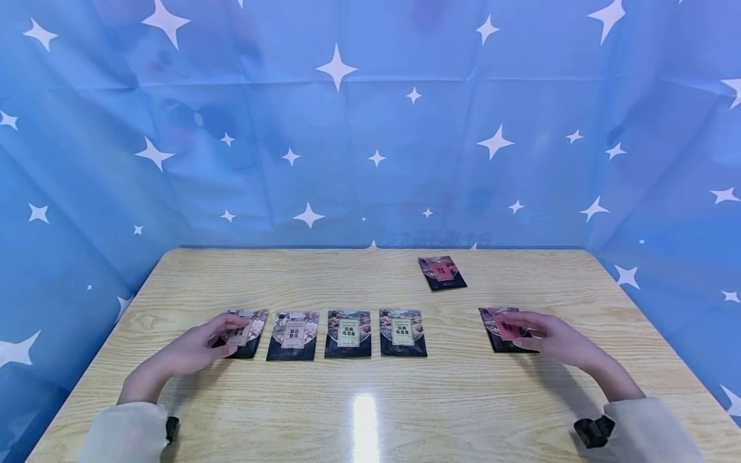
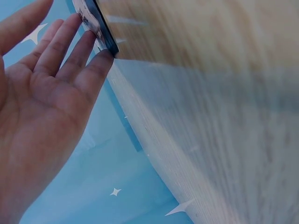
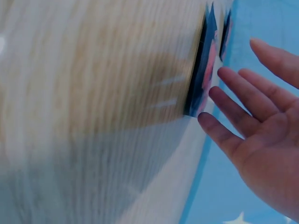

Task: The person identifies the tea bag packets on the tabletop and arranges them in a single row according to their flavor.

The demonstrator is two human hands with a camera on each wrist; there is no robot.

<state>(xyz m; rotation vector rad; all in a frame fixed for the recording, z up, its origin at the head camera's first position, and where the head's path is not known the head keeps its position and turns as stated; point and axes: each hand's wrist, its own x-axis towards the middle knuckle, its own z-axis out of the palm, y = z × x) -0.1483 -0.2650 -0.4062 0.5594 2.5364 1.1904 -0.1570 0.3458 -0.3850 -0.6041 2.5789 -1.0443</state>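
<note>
My left hand (image 1: 199, 344) is at the leftmost flat packet (image 1: 250, 344), a black sachet with a pale pink label. In the left wrist view its extended fingers (image 2: 70, 58) touch the edge of that packet (image 2: 99, 21), with the thumb held apart. On the right side, my right hand (image 1: 550, 337) hovers at a black packet with a red label (image 1: 503, 331). The right wrist view shows its fingers spread and nearly straight beside that packet (image 3: 203, 70); whether a fingertip touches it I cannot tell. Both packets lie on the table, partly covered by the hands.
Between the hands lie another pink-labelled packet (image 1: 291, 350) and two green-labelled packets (image 1: 347, 351) (image 1: 403, 350), side by side in a row. A second red-labelled packet (image 1: 444, 280) sits farther back, tilted. The wooden table (image 1: 301, 411) meets a blue star-patterned curtain (image 1: 370, 186) behind.
</note>
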